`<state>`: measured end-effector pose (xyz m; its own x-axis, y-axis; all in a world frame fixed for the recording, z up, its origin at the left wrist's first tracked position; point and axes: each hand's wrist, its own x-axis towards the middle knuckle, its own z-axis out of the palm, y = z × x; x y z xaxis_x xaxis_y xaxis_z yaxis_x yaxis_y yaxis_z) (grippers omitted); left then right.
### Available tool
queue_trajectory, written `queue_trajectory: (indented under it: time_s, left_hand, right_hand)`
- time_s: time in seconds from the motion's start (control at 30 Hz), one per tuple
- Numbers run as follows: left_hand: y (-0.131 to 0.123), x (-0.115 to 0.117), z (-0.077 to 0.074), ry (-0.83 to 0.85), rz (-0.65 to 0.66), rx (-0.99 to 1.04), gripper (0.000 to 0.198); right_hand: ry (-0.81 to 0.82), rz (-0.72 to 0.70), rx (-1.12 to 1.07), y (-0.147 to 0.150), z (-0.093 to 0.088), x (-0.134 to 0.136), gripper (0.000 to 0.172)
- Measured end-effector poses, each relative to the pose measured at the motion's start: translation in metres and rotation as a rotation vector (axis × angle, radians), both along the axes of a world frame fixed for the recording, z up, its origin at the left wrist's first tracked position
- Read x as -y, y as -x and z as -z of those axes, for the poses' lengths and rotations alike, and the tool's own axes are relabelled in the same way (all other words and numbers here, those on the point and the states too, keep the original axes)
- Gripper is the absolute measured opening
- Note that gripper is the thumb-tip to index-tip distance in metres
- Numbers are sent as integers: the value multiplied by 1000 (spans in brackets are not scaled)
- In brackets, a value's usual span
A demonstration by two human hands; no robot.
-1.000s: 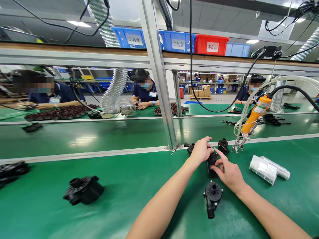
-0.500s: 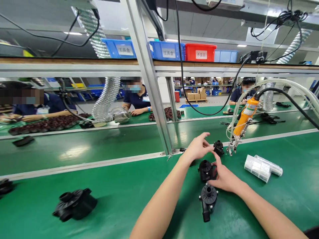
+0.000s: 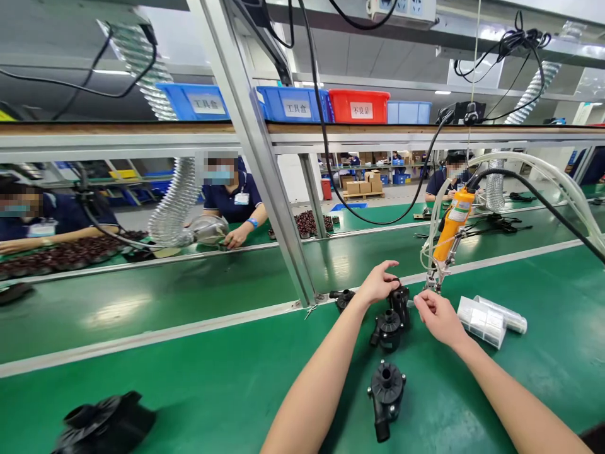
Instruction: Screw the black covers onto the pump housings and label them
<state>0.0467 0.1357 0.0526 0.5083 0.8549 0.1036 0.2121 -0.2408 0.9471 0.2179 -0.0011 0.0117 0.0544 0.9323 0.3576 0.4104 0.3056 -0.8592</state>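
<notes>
Lighting was bright and even from ceiling strip lights (image 3: pixel 444 92). Soft glare lay on the green conveyor belt (image 3: pixel 113 312); shadows on the desk (image 3: pixel 227 391) were faint. Left hand (image 3: pixel 378 285) and right hand (image 3: pixel 437 315) were sharp. Wide-angle distortion bowed the aluminium post (image 3: pixel 255 151) and smeared the black corner housing (image 3: pixel 101 425).

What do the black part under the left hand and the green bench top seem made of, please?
Black part: probably moulded plastic, matt, with only dull highlights. Green bench top: likely a vinyl or rubber mat, semi-gloss, with soft reflections.
</notes>
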Motion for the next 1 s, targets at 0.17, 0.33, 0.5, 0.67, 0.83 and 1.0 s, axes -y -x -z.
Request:
queue_trajectory:
  time_s: [0.17, 0.33, 0.5, 0.67, 0.83, 1.0]
  left_hand:
    - [8, -7, 9, 154, 63, 55, 64]
    - [5, -8, 13, 202, 102, 109, 67]
    - [6, -9, 13, 214, 134, 137, 68]
    - [5, -9, 13, 219, 144, 138, 68]
    - [9, -8, 10, 210, 161, 131, 65]
    - [12, -5, 7, 197, 200, 131, 68]
  right_hand:
    - [28, -45, 38, 11, 14, -8, 45]
    - [8, -27, 149, 10, 15, -15, 39]
    - [-5, -4, 284, 8, 8, -11, 31]
    - [-10, 45, 406, 12, 4, -8, 26]
    - [51, 149, 445, 8, 5, -7, 30]
    - [178, 169, 390, -1, 8, -10, 53]
